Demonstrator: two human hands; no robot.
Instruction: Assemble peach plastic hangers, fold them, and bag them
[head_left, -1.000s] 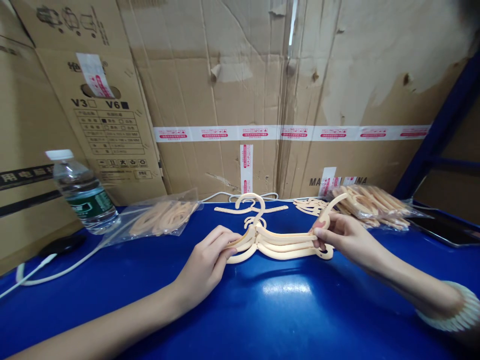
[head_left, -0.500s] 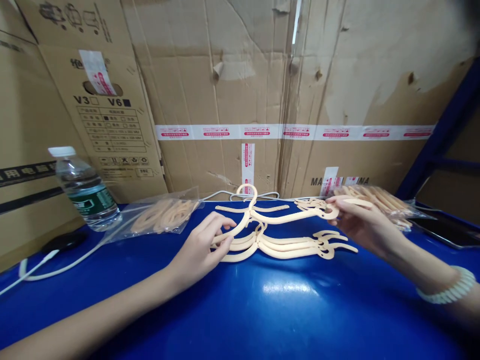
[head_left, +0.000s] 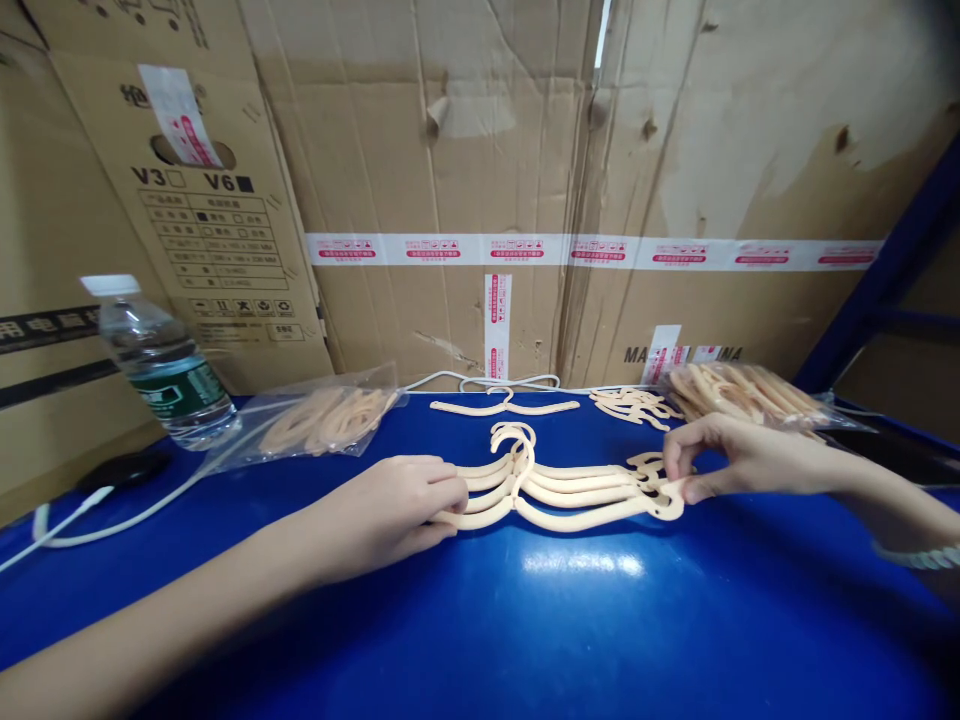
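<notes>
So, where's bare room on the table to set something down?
Bare table lies in front of the stacked hangers, between the left forearm and right forearm. Crowded: the back edge, with bottle, bags, loose pieces and a single hanger.

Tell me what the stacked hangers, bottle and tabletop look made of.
Stacked hangers: probably moulded plastic; smooth, satin beige, no visible grain.
Bottle: likely plastic; clear, glossy.
Tabletop: glossy blue, reflecting light, perhaps laminate or paint; the core can't be told.

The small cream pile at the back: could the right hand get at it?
Probably yes: the cream pile lies near the right hand with nothing tall between, though its fingers pinch a hanger.
</notes>
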